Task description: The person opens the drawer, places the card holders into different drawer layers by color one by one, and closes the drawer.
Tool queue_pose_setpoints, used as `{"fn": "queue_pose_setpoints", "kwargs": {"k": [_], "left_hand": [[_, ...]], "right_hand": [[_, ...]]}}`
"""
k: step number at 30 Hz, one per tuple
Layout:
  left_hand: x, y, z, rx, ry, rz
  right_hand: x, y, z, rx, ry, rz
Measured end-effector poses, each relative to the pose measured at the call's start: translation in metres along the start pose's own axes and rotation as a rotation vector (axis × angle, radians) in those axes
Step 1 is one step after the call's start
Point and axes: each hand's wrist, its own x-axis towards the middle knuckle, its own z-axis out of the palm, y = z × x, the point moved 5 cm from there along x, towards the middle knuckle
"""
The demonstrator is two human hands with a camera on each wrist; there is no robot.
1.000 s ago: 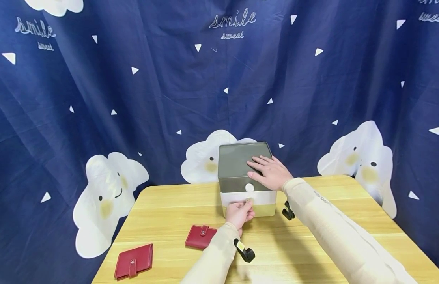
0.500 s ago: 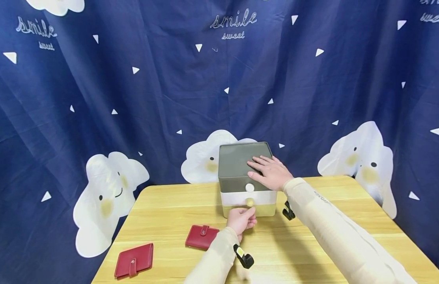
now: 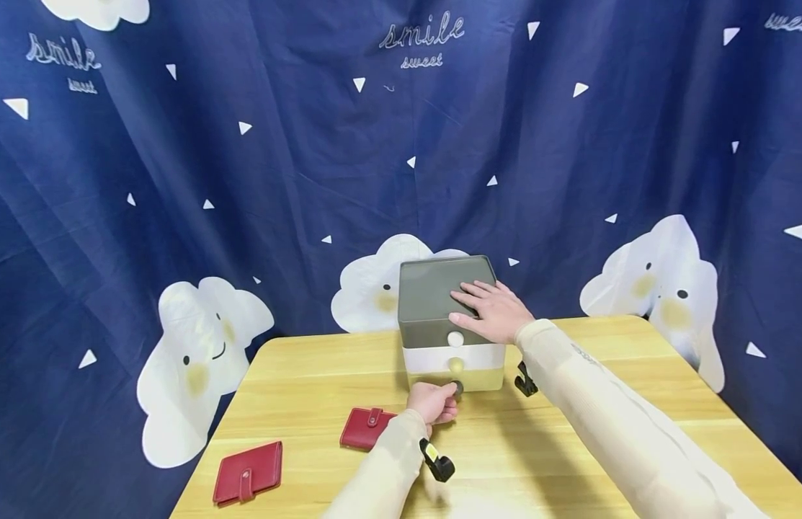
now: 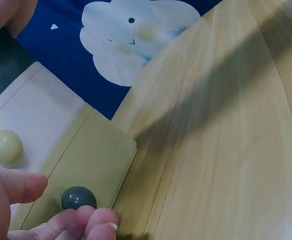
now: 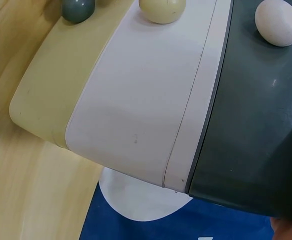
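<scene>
A small three-drawer box stands on the table, its tiers dark grey, white and yellow from top to bottom. My left hand is at the bottom drawer's dark knob. In the left wrist view its fingertips lie against or just below that knob, while the thumb stands apart. On the box's dark top rests my right hand, fingers spread; only a sliver of it shows in the right wrist view. The yellow knob and the white knob are untouched. All drawers look closed.
Two red wallets with snap straps are on the wooden table: one wallet at the front left, another wallet beside the left forearm, partly covered by the sleeve. A blue curtain with clouds hangs behind the table.
My left hand has moved down from the yellow knob to the dark knob below it. The right hand stays on top of the box.
</scene>
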Motion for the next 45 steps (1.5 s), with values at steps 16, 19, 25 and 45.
{"fn": "queue_pose_setpoints", "kwargs": {"k": [16, 19, 25, 45], "left_hand": [[0.023, -0.015, 0.006, 0.049, 0.052, -0.046], [0.024, -0.014, 0.006, 0.051, 0.056, -0.043], [0.024, -0.015, 0.009, 0.038, 0.055, -0.036], [0.022, -0.016, 0.017, 0.000, 0.105, 0.026]], "right_hand": [[0.001, 0.001, 0.000, -0.007, -0.002, -0.005], [0.001, 0.001, -0.001, -0.007, -0.001, -0.006], [0.002, 0.000, 0.000, -0.006, -0.001, -0.005], [0.003, 0.004, 0.002, -0.020, 0.003, -0.012]]}}
